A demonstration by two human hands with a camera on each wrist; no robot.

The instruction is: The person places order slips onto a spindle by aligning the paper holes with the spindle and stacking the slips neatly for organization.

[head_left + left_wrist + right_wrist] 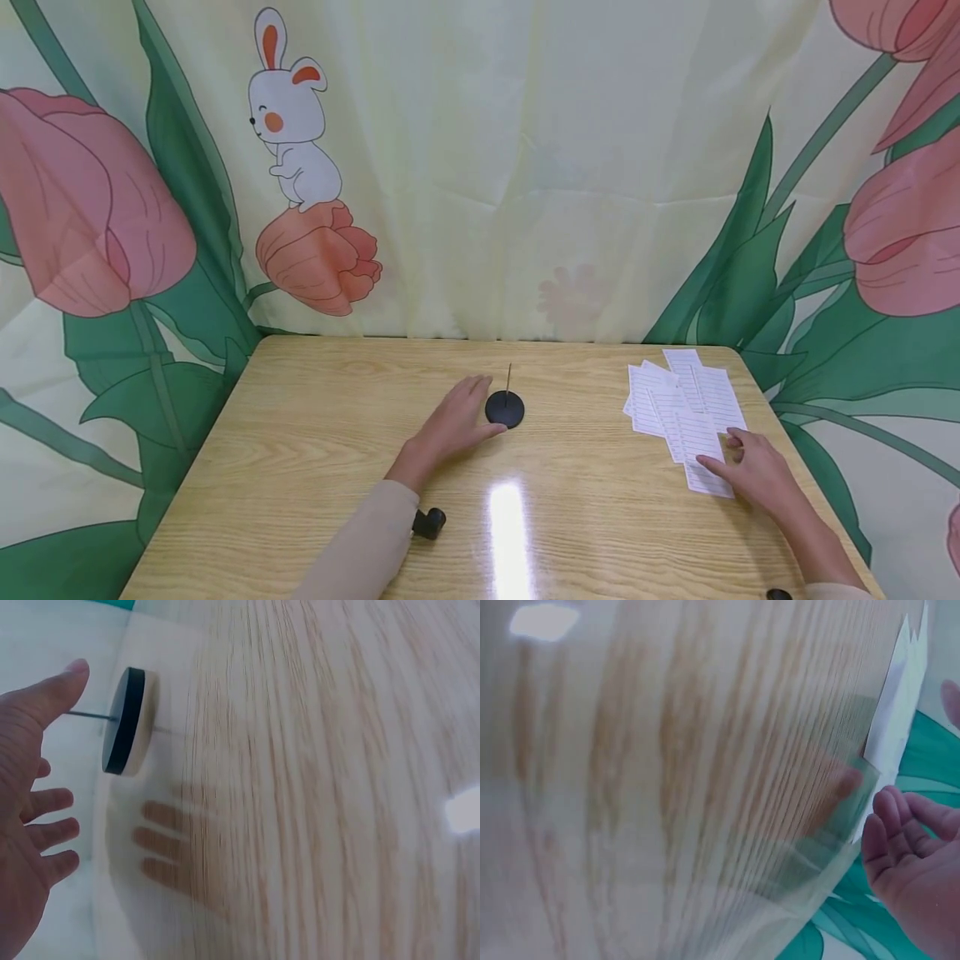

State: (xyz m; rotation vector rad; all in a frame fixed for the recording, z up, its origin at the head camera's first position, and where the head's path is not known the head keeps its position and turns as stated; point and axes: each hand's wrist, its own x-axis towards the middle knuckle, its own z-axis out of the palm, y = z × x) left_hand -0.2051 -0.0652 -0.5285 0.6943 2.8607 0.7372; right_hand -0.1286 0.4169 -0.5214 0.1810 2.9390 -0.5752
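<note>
A round black base with a thin upright spike (505, 409), like a paper spike, stands near the middle of the table. My left hand (453, 421) is just left of it, fingers extended and thumb apart; the left wrist view shows the palm (22, 825) facing the spike with nothing held. Several white printed slips of paper (678, 408) lie overlapping at the right side of the table. Over their near edge hovers my right hand (757, 471), thumb and fingers apart. In the right wrist view its fingers (896, 825) are loosely bent beside the paper stack (892, 712), holding nothing.
The wooden table (300, 467) has its back edge against a curtain (465, 167) printed with tulips and a rabbit. A bright light reflection (510, 533) lies on the near middle of the tabletop. Dark wrist-camera mounts (429, 523) show at the sleeves.
</note>
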